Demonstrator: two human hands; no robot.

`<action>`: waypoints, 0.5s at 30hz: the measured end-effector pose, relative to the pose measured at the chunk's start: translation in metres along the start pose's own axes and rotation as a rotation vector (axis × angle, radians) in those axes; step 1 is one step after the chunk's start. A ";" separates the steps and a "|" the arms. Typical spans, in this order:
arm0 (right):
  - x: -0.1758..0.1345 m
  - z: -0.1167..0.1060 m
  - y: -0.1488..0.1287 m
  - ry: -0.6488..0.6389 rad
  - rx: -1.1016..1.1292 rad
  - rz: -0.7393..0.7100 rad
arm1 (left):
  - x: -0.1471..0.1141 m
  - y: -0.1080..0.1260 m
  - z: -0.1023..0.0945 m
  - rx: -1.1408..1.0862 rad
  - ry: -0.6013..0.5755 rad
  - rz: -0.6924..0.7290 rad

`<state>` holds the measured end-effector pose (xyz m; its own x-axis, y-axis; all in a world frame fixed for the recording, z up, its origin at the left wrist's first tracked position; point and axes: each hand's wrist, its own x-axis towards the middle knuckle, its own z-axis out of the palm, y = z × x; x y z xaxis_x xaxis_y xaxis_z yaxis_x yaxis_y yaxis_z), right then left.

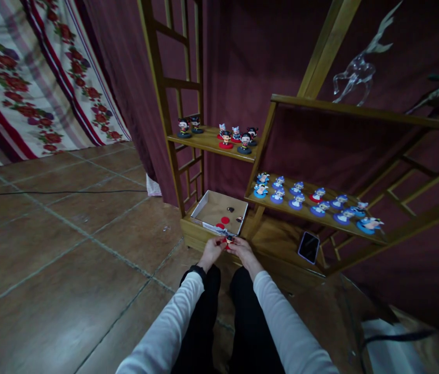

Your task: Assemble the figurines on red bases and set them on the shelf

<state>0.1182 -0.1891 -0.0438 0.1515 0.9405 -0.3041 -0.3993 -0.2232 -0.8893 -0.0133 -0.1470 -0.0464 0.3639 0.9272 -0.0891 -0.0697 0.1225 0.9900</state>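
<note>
Between my fingertips is a small figurine [229, 240] with a dark head and a red lower part. My left hand [212, 251] pinches it from the left, a dark band on that wrist. From the other side my right hand [242, 249] closes on the same figurine. Just beyond my hands stands a shallow cardboard box [211, 206]. In it lie two red discs, the farther red disc [225, 220] near the middle, and a small dark piece [230, 209]. Another small figure part [239, 218] rests by the box's right wall.
Several figurines on round bases line the right shelf [313, 221]; others stand on the upper left shelf [203, 141]. A phone [308, 247] lies on the low board at right. Higher up stands a clear deer ornament [355, 75]. A black cable [59, 193] crosses the tiled floor.
</note>
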 end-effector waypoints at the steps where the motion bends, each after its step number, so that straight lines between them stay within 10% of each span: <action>1: 0.000 0.000 0.000 -0.006 -0.007 -0.001 | 0.001 -0.001 0.000 0.006 0.009 -0.006; 15: 0.006 0.003 0.008 -0.008 -0.057 -0.022 | 0.009 -0.018 -0.007 0.035 0.103 -0.012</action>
<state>0.1130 -0.1839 -0.0514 0.1522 0.9474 -0.2815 -0.3434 -0.2164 -0.9139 -0.0150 -0.1390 -0.0652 0.2665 0.9575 -0.1098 -0.0329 0.1229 0.9919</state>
